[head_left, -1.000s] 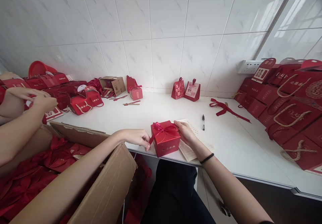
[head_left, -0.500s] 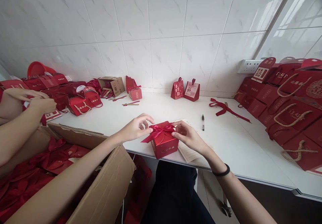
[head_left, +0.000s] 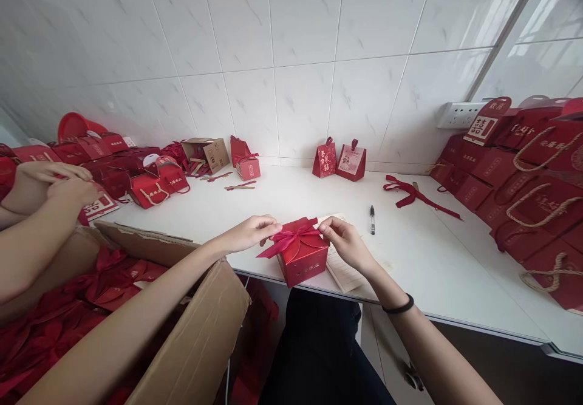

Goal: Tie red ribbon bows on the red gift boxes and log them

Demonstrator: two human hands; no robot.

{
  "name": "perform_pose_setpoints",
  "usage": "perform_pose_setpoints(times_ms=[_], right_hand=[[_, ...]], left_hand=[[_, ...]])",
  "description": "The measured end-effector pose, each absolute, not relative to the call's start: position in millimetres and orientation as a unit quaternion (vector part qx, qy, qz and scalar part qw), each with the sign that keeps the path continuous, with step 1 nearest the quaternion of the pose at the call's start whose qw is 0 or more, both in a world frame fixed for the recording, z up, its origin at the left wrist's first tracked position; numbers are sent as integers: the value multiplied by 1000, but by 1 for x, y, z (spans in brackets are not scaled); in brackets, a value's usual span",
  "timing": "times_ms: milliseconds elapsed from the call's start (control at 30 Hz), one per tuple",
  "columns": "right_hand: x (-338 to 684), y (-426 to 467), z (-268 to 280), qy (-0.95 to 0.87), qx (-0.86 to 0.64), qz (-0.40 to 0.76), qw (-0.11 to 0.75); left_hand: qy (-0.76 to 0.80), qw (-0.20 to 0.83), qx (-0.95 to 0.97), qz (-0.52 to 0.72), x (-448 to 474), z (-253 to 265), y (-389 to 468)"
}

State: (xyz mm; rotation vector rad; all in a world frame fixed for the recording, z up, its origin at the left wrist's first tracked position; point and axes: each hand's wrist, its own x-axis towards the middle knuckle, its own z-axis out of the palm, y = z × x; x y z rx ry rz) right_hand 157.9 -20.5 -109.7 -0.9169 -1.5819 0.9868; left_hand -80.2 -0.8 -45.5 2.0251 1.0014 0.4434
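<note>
A red gift box (head_left: 304, 265) sits at the front edge of the white table, right in front of me. On its top lies a bow of shiny crimson ribbon (head_left: 295, 233), with one tail hanging toward the left. My left hand (head_left: 251, 233) pinches the ribbon at the bow's left side between thumb and fingers. At the right side, my right hand (head_left: 345, 240) has thumb and forefinger closed on the other loop of the bow. Under and beside the box lies a notebook (head_left: 344, 268) with writing on it.
An open cardboard carton (head_left: 194, 332) full of red boxes stands at my left. A co-worker's hands (head_left: 68, 183) are busy at far left. Stacked red boxes (head_left: 514, 174) rise on the right. A pen (head_left: 372, 220) and loose ribbons (head_left: 416, 195) lie on the table (head_left: 291, 189).
My fingers have closed on both sides of the bow, where they were looser before. The view has shifted slightly, and the box stays in place on the table.
</note>
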Motion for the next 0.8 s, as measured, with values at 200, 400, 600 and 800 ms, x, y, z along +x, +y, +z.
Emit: perform_pose_setpoints(times_ms=[200, 400, 600, 800], right_hand=[[159, -27, -106, -670, -380, 383, 509], [160, -30, -103, -620, -454, 399, 500], [151, -29, -101, -627, -515, 410, 418], [145, -25, -88, -628, -573, 393, 350]], left_hand=[[412, 432, 778, 194, -79, -50, 1], [389, 452, 774, 213, -82, -51, 4], [388, 441, 784, 199, -83, -49, 4], [397, 524, 736, 162, -81, -47, 0]])
